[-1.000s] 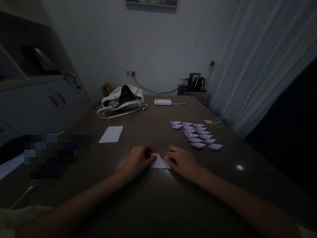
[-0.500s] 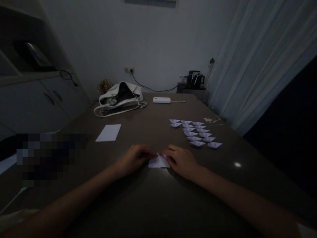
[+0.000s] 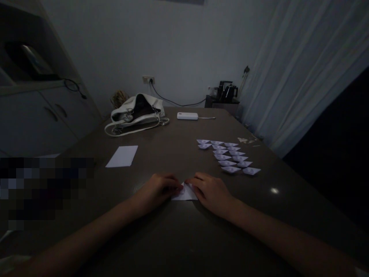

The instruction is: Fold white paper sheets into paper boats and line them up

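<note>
A small sheet of white paper (image 3: 186,193), folded to a peak at its far side, lies on the dark table in front of me. My left hand (image 3: 161,188) grips its left slope, thumb and fingers closed together at the fold. On the other slope, my right hand (image 3: 211,190) has its curled fingers pressed to the paper near the peak. The fingertips of both hands almost meet there. Several folded paper boats (image 3: 230,169) stand in rows beyond my right hand. A stack of white paper (image 3: 122,156) lies beyond my left hand.
At the table's far end are a white handbag (image 3: 135,115) and a white power bank (image 3: 187,115) with a short cable. An electric kettle (image 3: 230,93) stands on a low cabinet behind. A pale curtain (image 3: 288,69) hangs along the right; a blurred patch covers the left edge.
The view has shifted slightly. My left fingers have slid a little down the paper's left slope, away from the peak. My right hand stays on the right slope.
</note>
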Demonstrator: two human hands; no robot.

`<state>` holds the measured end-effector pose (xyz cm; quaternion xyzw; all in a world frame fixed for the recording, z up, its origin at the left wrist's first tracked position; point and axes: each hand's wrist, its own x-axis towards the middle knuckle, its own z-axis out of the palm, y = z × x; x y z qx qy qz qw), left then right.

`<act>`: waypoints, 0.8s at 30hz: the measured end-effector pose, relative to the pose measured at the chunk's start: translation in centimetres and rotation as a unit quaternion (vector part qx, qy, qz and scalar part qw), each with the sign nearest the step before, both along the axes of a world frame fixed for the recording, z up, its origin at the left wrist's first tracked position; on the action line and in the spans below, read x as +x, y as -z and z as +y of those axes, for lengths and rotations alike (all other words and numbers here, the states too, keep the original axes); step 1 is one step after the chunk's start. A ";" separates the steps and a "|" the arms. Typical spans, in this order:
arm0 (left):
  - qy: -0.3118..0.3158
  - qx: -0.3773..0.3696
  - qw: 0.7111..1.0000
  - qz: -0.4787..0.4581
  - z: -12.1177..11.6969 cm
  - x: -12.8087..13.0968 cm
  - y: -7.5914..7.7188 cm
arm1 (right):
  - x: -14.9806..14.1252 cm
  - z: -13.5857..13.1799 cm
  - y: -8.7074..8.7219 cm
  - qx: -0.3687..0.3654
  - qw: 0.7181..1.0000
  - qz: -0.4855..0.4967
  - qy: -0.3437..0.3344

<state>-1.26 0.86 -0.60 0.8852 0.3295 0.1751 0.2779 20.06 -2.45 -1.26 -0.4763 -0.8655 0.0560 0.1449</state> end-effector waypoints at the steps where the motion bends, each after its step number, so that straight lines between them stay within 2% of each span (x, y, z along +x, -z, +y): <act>1: 0.004 0.008 1.000 0.006 0.0 0.0 0.0 | 0.0 0.0 -0.1 0.001 1.000 -0.002 0.000; 6: 0.014 0.030 0.999 0.029 -0.4 0.0 0.1 | -0.3 -0.1 -0.4 -0.001 0.999 -0.032 -0.006; 13: 0.005 0.028 0.999 0.015 -0.6 0.1 0.1 | -0.6 -0.3 -0.8 -0.004 0.997 -0.071 0.004; 24: 0.030 0.045 0.997 0.046 -0.5 0.2 -0.1 | -0.5 -0.3 -0.3 0.027 0.995 -0.099 -0.006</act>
